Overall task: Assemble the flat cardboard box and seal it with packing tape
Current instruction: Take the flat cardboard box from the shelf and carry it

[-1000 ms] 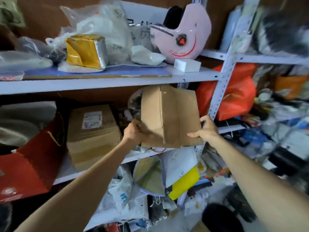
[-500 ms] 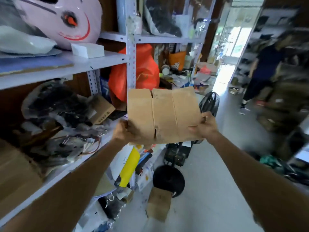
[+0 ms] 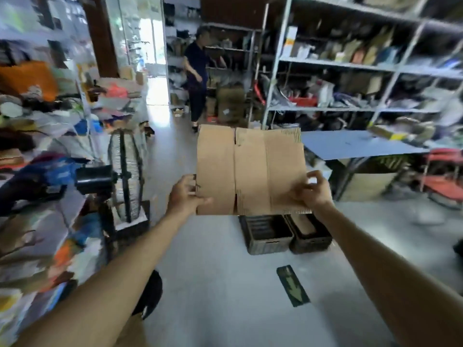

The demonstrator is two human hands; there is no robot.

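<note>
A flat, still-folded brown corrugated cardboard box (image 3: 251, 169) is held mid-frame, the left hand (image 3: 185, 194) and right hand (image 3: 310, 191) gripping its lower corners. Unassembled; no tape visible.

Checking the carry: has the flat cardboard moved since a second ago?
Yes. The flat cardboard has swung right: half a second ago its right edge overlapped the fan, which now stands clear to its left.

left shelf goods (image 3: 37, 116) blurred, right shelves (image 3: 375, 66) smeared
</note>
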